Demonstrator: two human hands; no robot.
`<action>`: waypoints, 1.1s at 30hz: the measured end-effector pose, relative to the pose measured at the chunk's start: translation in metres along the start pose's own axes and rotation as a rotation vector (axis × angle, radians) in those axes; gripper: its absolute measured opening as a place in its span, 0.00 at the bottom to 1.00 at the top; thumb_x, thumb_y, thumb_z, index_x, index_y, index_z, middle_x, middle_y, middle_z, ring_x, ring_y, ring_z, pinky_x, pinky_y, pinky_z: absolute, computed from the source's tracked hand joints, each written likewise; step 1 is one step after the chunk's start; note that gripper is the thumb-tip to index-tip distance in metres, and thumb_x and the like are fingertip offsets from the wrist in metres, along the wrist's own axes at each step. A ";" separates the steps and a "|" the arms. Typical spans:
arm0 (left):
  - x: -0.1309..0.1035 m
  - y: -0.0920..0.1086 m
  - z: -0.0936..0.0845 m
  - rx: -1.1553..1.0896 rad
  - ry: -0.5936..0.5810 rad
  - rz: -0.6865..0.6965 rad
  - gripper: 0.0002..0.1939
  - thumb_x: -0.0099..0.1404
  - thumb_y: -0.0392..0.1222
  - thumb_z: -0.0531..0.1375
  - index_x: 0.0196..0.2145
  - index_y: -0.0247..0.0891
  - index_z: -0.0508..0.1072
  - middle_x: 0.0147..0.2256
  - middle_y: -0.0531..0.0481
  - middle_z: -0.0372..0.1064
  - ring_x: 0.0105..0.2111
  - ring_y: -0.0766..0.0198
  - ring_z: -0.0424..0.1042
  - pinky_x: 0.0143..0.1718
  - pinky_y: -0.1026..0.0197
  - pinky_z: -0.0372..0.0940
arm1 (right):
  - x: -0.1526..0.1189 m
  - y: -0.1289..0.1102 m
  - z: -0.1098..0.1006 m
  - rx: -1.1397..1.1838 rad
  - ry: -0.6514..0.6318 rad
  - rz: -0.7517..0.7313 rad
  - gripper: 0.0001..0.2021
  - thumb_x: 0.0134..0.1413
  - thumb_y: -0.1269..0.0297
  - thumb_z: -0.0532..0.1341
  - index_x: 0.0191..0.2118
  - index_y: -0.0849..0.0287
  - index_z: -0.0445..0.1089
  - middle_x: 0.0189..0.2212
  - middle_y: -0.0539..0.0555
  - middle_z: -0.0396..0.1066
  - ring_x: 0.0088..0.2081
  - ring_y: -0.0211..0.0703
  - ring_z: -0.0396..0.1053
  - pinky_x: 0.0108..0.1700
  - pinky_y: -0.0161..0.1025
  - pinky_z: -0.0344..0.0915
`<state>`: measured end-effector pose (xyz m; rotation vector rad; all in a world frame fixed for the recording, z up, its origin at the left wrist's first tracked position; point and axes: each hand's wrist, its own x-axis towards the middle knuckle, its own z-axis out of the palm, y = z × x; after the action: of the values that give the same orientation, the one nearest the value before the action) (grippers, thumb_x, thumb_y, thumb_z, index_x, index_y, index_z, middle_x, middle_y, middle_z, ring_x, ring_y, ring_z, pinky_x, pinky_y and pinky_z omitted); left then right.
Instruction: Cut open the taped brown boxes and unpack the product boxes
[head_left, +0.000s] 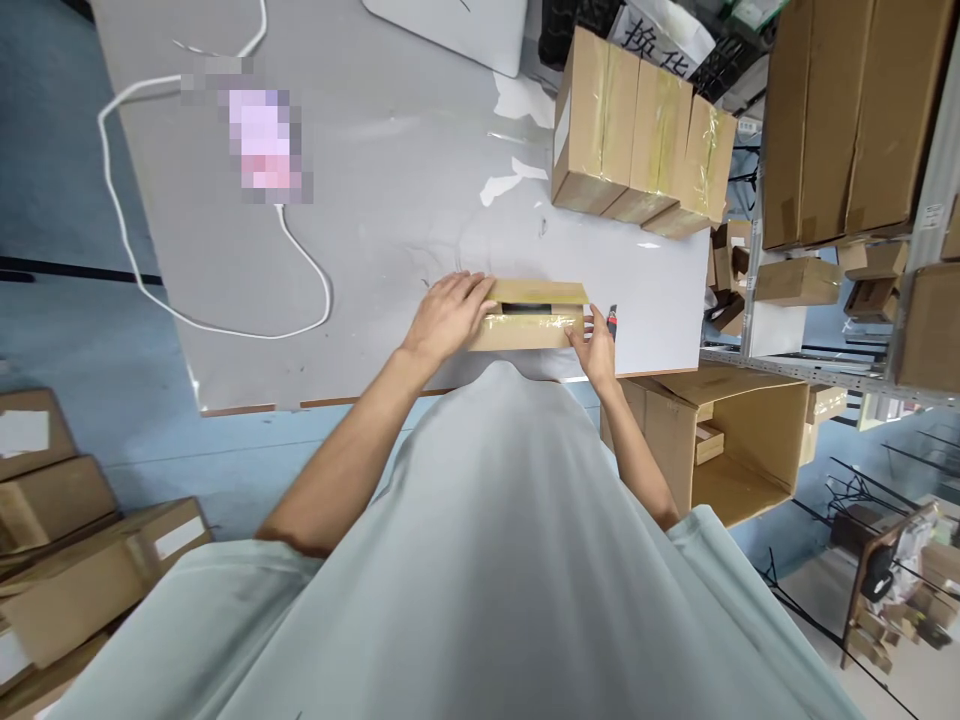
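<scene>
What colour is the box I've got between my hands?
The box is light brown with yellowish tape, best seen in the head view.

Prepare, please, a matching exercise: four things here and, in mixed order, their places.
1. small box
2. red tool
3. white cable
4. large carton

A. looping at the left of the table
B. open, near the table's right end
C. between the left hand and the right hand
D. on the table, right of the right hand

Pairs: 1-C, 2-D, 3-A, 4-B
</scene>
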<state>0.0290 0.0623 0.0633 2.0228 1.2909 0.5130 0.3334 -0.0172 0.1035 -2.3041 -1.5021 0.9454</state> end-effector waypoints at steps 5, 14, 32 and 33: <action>0.035 -0.010 -0.010 -0.033 0.102 -0.118 0.34 0.86 0.60 0.49 0.78 0.42 0.70 0.63 0.32 0.79 0.65 0.38 0.78 0.68 0.37 0.72 | -0.009 -0.007 -0.007 -0.211 -0.024 -0.123 0.31 0.81 0.60 0.62 0.82 0.58 0.64 0.74 0.70 0.70 0.70 0.58 0.74 0.71 0.54 0.74; 0.055 0.001 -0.008 0.080 0.005 -0.018 0.23 0.81 0.51 0.54 0.55 0.41 0.86 0.62 0.35 0.80 0.67 0.37 0.74 0.68 0.31 0.68 | 0.005 -0.035 -0.012 -0.414 -0.237 -0.510 0.27 0.74 0.67 0.71 0.74 0.60 0.74 0.67 0.69 0.74 0.70 0.65 0.69 0.78 0.63 0.62; 0.024 0.051 0.008 0.117 -0.104 -0.081 0.54 0.59 0.38 0.69 0.81 0.33 0.63 0.78 0.24 0.62 0.78 0.21 0.59 0.81 0.15 0.41 | -0.027 -0.048 -0.009 -0.644 -0.469 -0.358 0.25 0.89 0.57 0.52 0.81 0.52 0.67 0.60 0.64 0.82 0.55 0.55 0.83 0.55 0.45 0.78; 0.020 0.052 0.001 0.112 -0.139 -0.088 0.54 0.59 0.38 0.68 0.82 0.34 0.62 0.79 0.25 0.60 0.79 0.23 0.58 0.82 0.16 0.41 | -0.023 -0.055 -0.010 -0.684 -0.482 -0.339 0.25 0.89 0.56 0.52 0.80 0.55 0.67 0.61 0.65 0.82 0.56 0.56 0.83 0.55 0.46 0.78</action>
<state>0.0716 0.0651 0.0996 2.0428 1.3420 0.2596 0.2930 -0.0112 0.1482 -2.1611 -2.6658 1.0498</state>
